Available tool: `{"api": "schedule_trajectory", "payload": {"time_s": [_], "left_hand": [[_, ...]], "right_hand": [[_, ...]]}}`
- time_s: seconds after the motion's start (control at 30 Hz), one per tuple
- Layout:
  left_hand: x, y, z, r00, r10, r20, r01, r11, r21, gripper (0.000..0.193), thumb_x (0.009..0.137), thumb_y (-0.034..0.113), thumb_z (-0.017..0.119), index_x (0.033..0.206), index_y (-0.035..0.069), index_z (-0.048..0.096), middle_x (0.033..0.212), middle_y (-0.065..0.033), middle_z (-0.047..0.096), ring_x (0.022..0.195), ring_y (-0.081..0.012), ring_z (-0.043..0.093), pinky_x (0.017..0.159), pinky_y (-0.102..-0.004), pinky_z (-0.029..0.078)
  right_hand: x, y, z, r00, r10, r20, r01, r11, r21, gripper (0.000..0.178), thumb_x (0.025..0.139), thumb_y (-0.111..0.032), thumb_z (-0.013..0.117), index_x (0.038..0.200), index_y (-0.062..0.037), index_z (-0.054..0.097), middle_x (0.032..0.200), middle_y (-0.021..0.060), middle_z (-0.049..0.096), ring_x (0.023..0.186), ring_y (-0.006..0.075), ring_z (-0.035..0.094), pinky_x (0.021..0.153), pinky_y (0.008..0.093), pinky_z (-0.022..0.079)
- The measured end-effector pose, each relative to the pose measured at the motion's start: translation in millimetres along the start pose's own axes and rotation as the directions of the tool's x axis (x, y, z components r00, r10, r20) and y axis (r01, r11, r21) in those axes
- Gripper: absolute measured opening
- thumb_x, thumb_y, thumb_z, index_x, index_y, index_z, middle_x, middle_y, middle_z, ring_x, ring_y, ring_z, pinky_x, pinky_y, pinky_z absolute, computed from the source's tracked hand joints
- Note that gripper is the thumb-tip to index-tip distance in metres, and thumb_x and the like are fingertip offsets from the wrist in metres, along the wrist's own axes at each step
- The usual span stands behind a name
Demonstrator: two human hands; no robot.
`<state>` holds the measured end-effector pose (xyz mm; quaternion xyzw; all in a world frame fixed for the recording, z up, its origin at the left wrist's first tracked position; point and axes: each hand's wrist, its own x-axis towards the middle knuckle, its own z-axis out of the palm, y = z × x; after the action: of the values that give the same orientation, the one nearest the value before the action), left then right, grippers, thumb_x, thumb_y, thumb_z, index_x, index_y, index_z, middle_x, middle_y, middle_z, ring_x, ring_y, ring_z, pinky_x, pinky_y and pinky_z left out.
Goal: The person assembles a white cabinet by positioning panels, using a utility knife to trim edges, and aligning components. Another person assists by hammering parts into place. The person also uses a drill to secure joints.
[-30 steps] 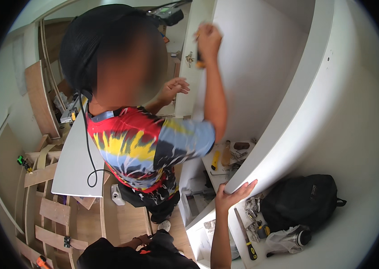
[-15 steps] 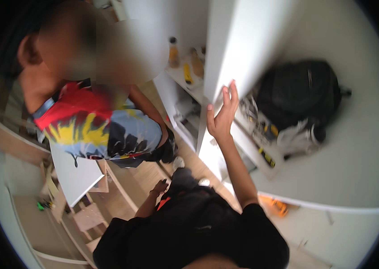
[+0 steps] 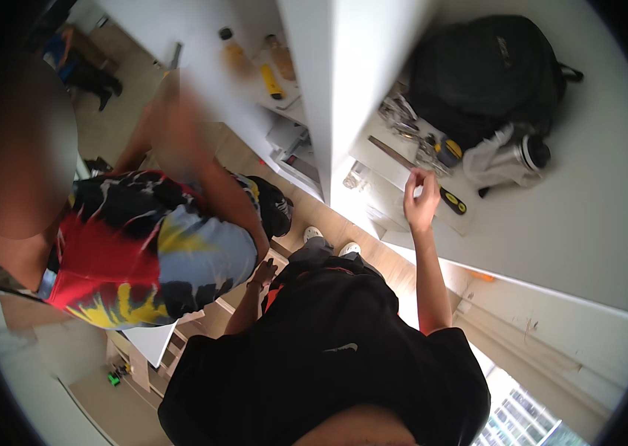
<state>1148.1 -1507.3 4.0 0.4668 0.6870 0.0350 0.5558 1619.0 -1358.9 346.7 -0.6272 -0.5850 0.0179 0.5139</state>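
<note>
My right hand (image 3: 421,204) is at the white shelf, its fingers curled and pinched on the metal blade of a file (image 3: 401,160). The file's black and yellow handle sticks out beyond the hand. Low at my left side hangs my left hand (image 3: 263,273), fingers bent around something small and dark that I cannot make out. Close past the file lie a yellow and black tape measure (image 3: 448,152) and a tangle of metal fittings (image 3: 401,115).
A black backpack (image 3: 481,74) and a metal bottle (image 3: 511,160) in a pale cloth stand on the shelf. A white upright panel (image 3: 319,97) divides it from a compartment with bottles and a yellow cutter (image 3: 271,82). Another person in a colourful shirt (image 3: 143,253) is close on my left.
My right hand has gone from raised and spread beside the white panel to the file, and its fingers have closed. My view has turned; the other person leans differently, arm forward.
</note>
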Motion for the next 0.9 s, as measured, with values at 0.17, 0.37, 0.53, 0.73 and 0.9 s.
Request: {"api": "schedule_trajectory", "payload": {"time_s": [0.17,0.37,0.53,0.73,0.9], "left_hand": [[16,6,-5,0.996,-0.082,-0.038,0.076,0.988,-0.133,0.031,0.087,0.028,0.065,0.100,0.001,0.059,0.088,-0.0146,0.066,0.083,-0.0281,0.066,0.073,-0.0421,0.052],[10,-7,11,0.990,-0.124,-0.061,0.111,0.977,-0.184,0.028,0.088,0.029,0.063,0.097,0.003,0.059,0.089,-0.0161,0.067,0.087,-0.0313,0.067,0.074,-0.0449,0.052],[-9,-22,34,0.958,-0.278,-0.074,0.256,0.940,-0.224,0.026,0.088,0.030,0.061,0.095,0.005,0.060,0.089,-0.0173,0.068,0.090,-0.0339,0.068,0.075,-0.0473,0.053],[-36,32,55,0.918,-0.397,-0.016,0.391,0.909,-0.143,0.045,0.090,0.033,0.059,0.124,0.003,0.059,0.085,-0.0163,0.070,0.069,-0.0280,0.070,0.057,-0.0409,0.055],[-32,107,100,0.966,-0.257,0.000,0.254,0.953,-0.166,0.069,0.084,0.053,0.061,0.135,0.006,0.053,0.098,-0.0214,0.071,0.084,-0.0335,0.072,0.074,-0.0430,0.058]], "right_hand": [[-32,-71,53,0.753,-0.490,0.439,0.383,0.869,0.313,0.013,0.074,-0.005,0.069,0.085,-0.0090,0.063,0.069,0.0041,0.062,0.060,0.0218,0.063,0.058,0.0344,0.048],[-61,-89,103,0.798,-0.192,0.571,0.076,0.972,0.222,0.011,0.083,-0.010,0.067,0.093,-0.0092,0.066,0.072,0.0072,0.067,0.064,0.0248,0.067,0.058,0.0374,0.053],[-81,-36,114,0.566,-0.036,0.823,-0.030,0.997,0.064,0.028,0.091,-0.023,0.061,0.114,-0.0072,0.062,0.089,0.0163,0.070,0.080,0.0341,0.069,0.071,0.0447,0.054],[-177,127,126,0.032,0.134,0.990,-0.012,0.991,-0.134,0.054,0.093,-0.042,0.060,0.131,-0.0042,0.054,0.112,0.0262,0.068,0.107,0.0427,0.064,0.095,0.0488,0.049],[-245,254,72,-0.255,0.366,0.895,-0.268,0.863,-0.429,0.051,0.091,-0.043,0.066,0.123,-0.0034,0.061,0.098,0.0127,0.073,0.082,0.0202,0.070,0.078,0.0385,0.056]]}}
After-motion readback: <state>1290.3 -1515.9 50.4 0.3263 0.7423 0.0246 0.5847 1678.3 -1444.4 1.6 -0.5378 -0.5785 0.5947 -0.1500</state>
